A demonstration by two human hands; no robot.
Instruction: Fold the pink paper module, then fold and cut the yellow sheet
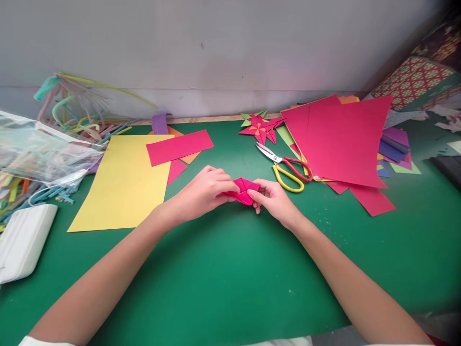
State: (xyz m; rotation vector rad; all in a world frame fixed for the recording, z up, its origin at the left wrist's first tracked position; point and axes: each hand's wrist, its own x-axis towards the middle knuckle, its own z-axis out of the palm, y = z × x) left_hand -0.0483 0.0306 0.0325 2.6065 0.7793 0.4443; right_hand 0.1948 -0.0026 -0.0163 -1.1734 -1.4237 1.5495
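Observation:
A small piece of folded red paper (245, 191) with creases across it is held above the green table, between both my hands. My left hand (208, 191) pinches its left side, fingers curled over the top. On the right side, the thumb of my right hand (274, 199) presses on the front while the fingers bend behind it. Just beyond my right hand lie scissors (288, 168) with one red and one yellow handle, blades pointing up and left. Folded paper stars (258, 127) in red, orange and green rest near the wall.
On the left are a yellow sheet (124, 185), a red paper strip (180, 147), a white box-like object (27, 242) and a heap of colourful pipe cleaners (97, 122) beside clear plastic. Large red sheets (338, 139) are stacked at right. A grey wall (223, 53) bounds the green table (230, 283).

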